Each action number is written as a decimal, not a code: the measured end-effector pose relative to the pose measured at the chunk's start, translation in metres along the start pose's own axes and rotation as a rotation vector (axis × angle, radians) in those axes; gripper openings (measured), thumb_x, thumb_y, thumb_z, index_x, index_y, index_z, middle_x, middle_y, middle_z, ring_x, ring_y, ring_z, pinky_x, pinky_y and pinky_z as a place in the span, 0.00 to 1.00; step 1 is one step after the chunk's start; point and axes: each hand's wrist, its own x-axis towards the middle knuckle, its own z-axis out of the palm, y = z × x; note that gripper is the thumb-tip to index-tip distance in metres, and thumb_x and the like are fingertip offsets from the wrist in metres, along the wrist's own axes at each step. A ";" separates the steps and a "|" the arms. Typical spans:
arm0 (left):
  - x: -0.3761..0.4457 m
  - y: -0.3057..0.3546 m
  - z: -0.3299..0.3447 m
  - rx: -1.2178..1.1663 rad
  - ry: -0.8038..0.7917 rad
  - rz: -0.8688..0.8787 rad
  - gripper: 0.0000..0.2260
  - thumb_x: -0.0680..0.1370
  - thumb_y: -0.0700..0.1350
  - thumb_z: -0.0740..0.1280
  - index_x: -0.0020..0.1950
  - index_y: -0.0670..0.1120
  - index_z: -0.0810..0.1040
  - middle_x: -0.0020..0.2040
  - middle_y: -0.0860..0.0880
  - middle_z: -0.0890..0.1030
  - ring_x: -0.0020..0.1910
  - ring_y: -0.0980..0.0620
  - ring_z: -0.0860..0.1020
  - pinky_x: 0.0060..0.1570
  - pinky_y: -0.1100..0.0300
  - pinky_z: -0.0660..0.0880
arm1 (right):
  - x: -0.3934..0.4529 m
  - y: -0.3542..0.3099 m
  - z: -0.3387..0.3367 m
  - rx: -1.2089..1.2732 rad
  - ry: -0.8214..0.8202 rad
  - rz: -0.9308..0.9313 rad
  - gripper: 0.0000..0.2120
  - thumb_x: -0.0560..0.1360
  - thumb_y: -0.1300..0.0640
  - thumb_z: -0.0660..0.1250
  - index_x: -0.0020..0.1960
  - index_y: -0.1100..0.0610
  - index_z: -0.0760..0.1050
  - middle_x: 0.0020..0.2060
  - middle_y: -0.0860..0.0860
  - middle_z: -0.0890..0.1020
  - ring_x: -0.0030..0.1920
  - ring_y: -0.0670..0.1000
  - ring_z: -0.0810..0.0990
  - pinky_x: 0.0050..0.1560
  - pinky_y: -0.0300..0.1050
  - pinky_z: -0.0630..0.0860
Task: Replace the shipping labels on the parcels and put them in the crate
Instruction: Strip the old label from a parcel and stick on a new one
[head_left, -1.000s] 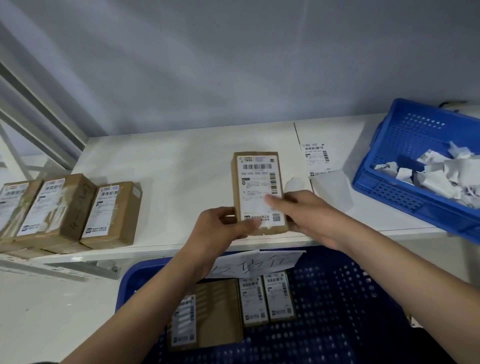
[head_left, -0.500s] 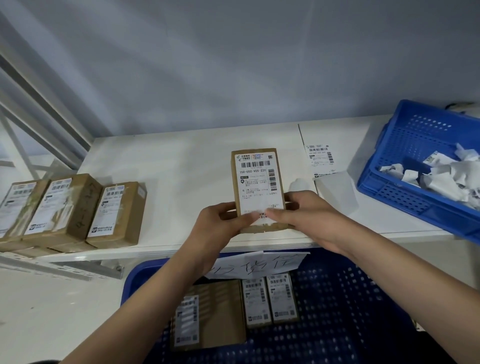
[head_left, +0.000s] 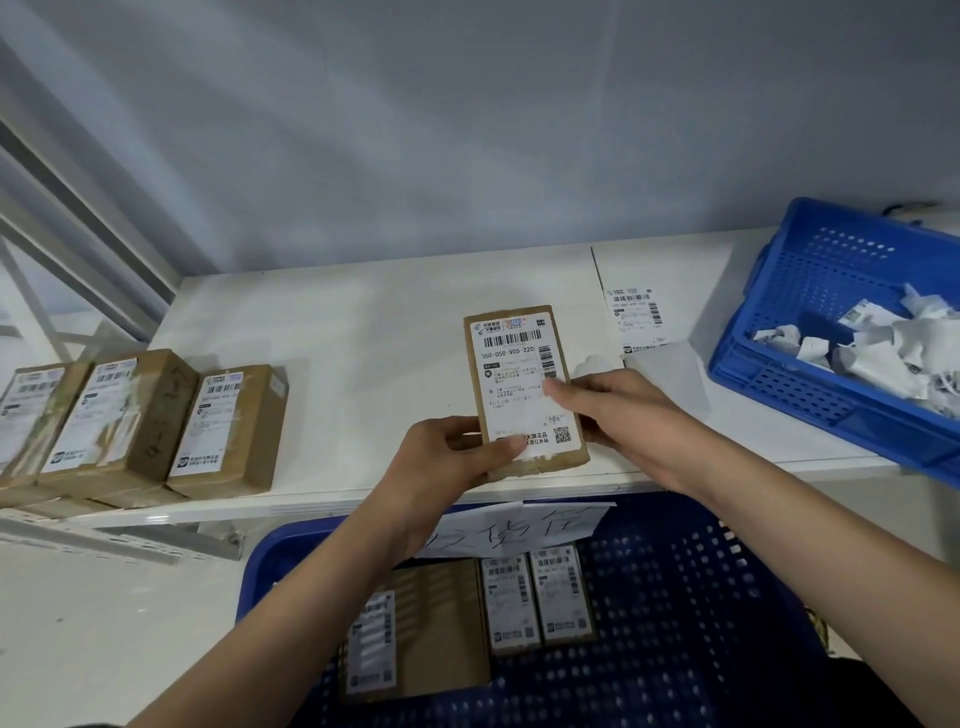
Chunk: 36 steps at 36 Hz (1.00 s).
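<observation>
A small brown parcel (head_left: 519, 384) with a white shipping label on its top face stands tilted above the front edge of the white table (head_left: 363, 332). My left hand (head_left: 447, 462) grips its lower left corner, thumb on the label. My right hand (head_left: 618, 415) holds its right side, and the thumb presses on the label's right edge. Below the table sits a blue crate (head_left: 701, 597) with three labelled parcels (head_left: 535, 597) in it. A loose shipping label (head_left: 634, 317) lies on the table at the right.
Three labelled brown parcels (head_left: 130, 415) stand in a row at the table's left end. A second blue crate (head_left: 779, 374) at the right holds crumpled peeled labels. A handwritten paper sign (head_left: 519, 525) hangs on the lower crate's rim. Grey wall behind, metal shelf frame at left.
The parcel has risen a little and tilted more upright. My right thumb has slid up from the label's lower edge to its right side. The left hand keeps its grip.
</observation>
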 end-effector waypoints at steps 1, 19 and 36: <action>0.000 -0.001 0.000 0.024 -0.011 0.002 0.19 0.74 0.46 0.78 0.63 0.43 0.81 0.53 0.52 0.87 0.53 0.54 0.85 0.58 0.59 0.80 | 0.000 -0.001 -0.001 0.006 -0.004 0.000 0.16 0.80 0.48 0.67 0.59 0.60 0.81 0.51 0.51 0.87 0.55 0.50 0.85 0.65 0.49 0.77; -0.007 -0.005 0.011 0.114 -0.089 0.010 0.20 0.74 0.47 0.78 0.65 0.47 0.81 0.55 0.55 0.86 0.55 0.57 0.84 0.63 0.56 0.79 | 0.000 -0.010 -0.009 0.079 0.149 -0.027 0.21 0.78 0.41 0.66 0.58 0.57 0.82 0.51 0.51 0.87 0.55 0.51 0.85 0.66 0.53 0.75; -0.005 -0.011 0.010 0.056 -0.005 0.084 0.31 0.73 0.42 0.79 0.71 0.62 0.73 0.55 0.53 0.86 0.55 0.54 0.84 0.53 0.55 0.83 | 0.004 0.000 -0.004 -0.038 0.165 -0.015 0.21 0.78 0.39 0.66 0.58 0.56 0.81 0.51 0.49 0.87 0.55 0.51 0.84 0.66 0.53 0.76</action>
